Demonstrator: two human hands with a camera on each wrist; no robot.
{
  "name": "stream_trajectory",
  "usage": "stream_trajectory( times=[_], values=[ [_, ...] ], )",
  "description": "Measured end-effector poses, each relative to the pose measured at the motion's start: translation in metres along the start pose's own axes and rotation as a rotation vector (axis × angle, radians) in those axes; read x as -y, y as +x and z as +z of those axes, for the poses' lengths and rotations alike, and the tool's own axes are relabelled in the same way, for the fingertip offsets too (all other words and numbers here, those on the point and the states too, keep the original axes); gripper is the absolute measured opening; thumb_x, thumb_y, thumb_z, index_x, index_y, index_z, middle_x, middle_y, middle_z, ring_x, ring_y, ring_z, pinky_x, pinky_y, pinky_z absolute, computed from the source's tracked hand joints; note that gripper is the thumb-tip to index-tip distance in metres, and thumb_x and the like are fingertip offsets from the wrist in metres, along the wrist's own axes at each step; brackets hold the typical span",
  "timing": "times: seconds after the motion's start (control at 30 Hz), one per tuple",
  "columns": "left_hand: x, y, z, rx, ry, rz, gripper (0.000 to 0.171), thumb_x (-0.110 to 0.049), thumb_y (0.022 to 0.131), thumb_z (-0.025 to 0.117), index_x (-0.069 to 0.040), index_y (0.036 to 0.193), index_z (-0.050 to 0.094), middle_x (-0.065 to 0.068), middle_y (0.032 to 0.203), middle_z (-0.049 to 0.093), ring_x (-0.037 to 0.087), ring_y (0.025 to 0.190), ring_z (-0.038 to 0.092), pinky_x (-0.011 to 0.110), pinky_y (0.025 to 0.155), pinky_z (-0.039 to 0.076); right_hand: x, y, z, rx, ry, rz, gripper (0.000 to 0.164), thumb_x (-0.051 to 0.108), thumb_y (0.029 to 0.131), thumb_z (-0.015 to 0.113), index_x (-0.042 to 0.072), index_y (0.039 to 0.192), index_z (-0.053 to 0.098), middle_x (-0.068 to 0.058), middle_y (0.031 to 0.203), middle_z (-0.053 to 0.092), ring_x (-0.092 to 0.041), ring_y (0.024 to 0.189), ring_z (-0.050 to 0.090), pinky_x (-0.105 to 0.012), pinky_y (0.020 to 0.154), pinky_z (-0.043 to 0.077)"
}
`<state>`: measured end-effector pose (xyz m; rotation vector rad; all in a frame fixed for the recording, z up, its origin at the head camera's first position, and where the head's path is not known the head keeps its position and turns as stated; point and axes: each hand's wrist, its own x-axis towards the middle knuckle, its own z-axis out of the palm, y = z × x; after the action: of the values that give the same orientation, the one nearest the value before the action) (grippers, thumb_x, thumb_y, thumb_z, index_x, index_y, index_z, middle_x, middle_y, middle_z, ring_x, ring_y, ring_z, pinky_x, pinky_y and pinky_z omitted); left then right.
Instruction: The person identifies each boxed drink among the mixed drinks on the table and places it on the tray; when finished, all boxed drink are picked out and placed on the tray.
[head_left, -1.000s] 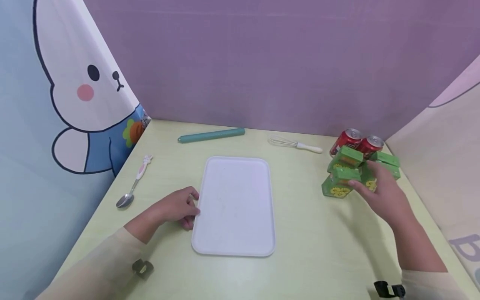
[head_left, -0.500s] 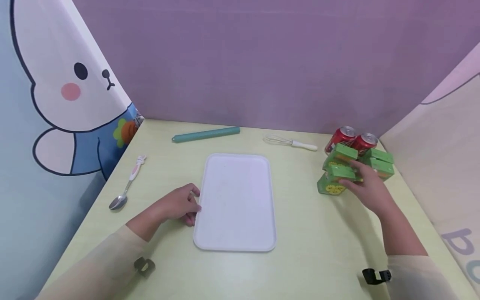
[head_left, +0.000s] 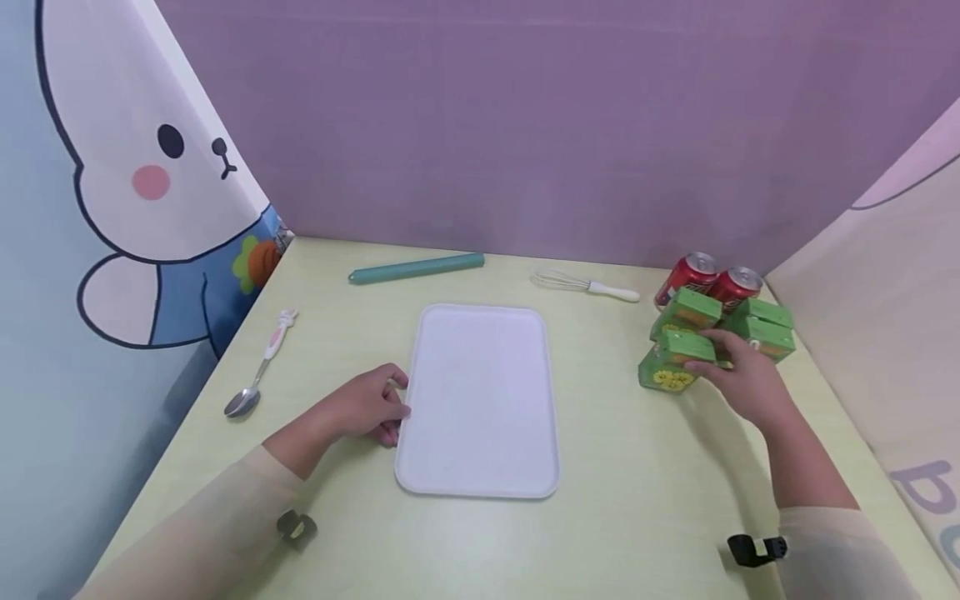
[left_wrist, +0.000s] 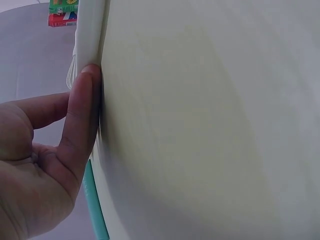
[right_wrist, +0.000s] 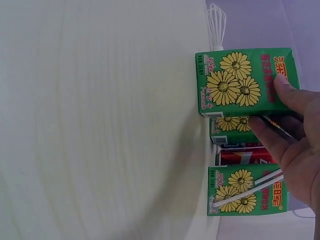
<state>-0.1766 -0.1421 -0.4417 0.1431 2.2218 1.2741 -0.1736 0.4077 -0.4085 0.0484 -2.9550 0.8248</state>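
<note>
A white tray (head_left: 480, 400) lies on the table, with my left hand (head_left: 367, 404) at its left edge. The thumb rests on its rim and the fingers are bent beside it; the left wrist view shows my left hand (left_wrist: 55, 135) pinching that edge. On the right, my right hand (head_left: 750, 383) grips the nearest green drink carton (head_left: 669, 379) between thumb and fingers. In the right wrist view, this carton (right_wrist: 230, 80) with yellow flowers stands upright; another carton (right_wrist: 242, 190) with a white straw is close below the hand.
More green cartons (head_left: 768, 329) and two red soda cans (head_left: 686, 279) crowd the back right corner. A whisk (head_left: 615, 292) and a teal rod (head_left: 420, 268) lie along the back. A spoon (head_left: 243, 402) lies at the left. Fabric walls border the table.
My right hand has moved left, closer around the nearest carton. My left hand stays at the tray's edge. The head view has shifted slightly.
</note>
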Motion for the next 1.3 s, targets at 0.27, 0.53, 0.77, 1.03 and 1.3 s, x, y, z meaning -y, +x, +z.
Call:
stream_trajectory(
  times=[0.27,0.53,0.77,1.03,1.3],
  values=[
    [-0.002,0.0,0.0,0.007,0.012,-0.009,0.044,-0.006,0.091,0.064,0.001,0.127,0.04,0.016,0.081,0.063,0.025,0.059,0.068,0.035,0.059,0.058,0.009,0.003,0.001,-0.03,0.035,0.021,0.065,0.05,0.09,0.065,0.007,0.136,0.05,-0.023,0.126,0.061,-0.045,0.113,0.057,-0.06,0.084,0.045],
    [0.0,0.002,-0.001,0.005,0.007,-0.007,0.043,-0.005,0.091,0.064,0.0,0.126,0.04,0.017,0.081,0.063,0.025,0.059,0.069,0.036,0.059,0.059,0.042,0.016,0.005,-0.045,0.061,0.02,0.071,0.058,0.086,0.066,0.013,0.138,0.051,-0.019,0.123,0.063,-0.041,0.114,0.059,-0.057,0.085,0.049],
    [-0.001,0.001,0.001,0.008,0.01,0.001,0.042,-0.004,0.091,0.063,0.001,0.126,0.04,0.017,0.08,0.063,0.025,0.058,0.068,0.036,0.059,0.059,0.068,0.028,0.016,-0.039,0.104,0.003,0.071,0.061,0.084,0.066,0.014,0.136,0.052,-0.014,0.124,0.063,-0.038,0.116,0.058,-0.056,0.091,0.046],
    [0.0,0.002,0.002,0.002,0.018,-0.006,0.042,-0.004,0.091,0.063,0.0,0.126,0.039,0.017,0.08,0.063,0.025,0.059,0.068,0.036,0.059,0.059,0.103,0.043,0.019,-0.037,0.146,-0.019,0.07,0.063,0.082,0.067,0.017,0.132,0.053,-0.009,0.12,0.064,-0.033,0.117,0.057,-0.054,0.091,0.047],
    [0.0,0.003,0.002,0.0,0.031,-0.01,0.042,-0.004,0.091,0.064,0.0,0.126,0.039,0.017,0.08,0.064,0.025,0.059,0.069,0.036,0.059,0.059,0.133,0.059,0.034,-0.042,0.198,-0.071,0.064,0.055,0.084,0.071,0.015,0.131,0.055,-0.009,0.117,0.065,-0.029,0.114,0.059,-0.049,0.089,0.049]
  ],
)
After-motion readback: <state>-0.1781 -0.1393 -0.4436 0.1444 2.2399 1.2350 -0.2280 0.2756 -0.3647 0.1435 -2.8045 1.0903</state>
